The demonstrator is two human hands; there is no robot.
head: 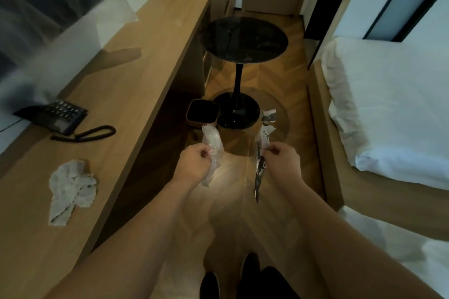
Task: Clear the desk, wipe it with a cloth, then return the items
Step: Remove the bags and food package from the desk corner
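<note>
— What did the room look like from where you stood?

— The wooden desk (136, 75) ran along the wall on my left. A black telephone (52, 115) sat near its wall edge, with the coiled cord lying just beside it. A crumpled grey cloth (70, 189) lay nearer me, not far from the front edge. Past the desk's far end stood a round black side table (244, 40) on a herringbone wood floor, and a white bed (393, 109) was on my right.

— Any containers?

— A small square bin (202, 114) stood on the floor, close beside the side table's base, below the desk's front edge. Its inside looked dark; I couldn't tell what was in it.

— And your hands?

— Both were out over the floor, away from the desk. My left hand (194, 165) had its fingers curled round a crumpled clear plastic wrapper (212, 145). My right hand (283, 160) pinched a long printed wrapper (263, 148), which hung below my fingers.
</note>
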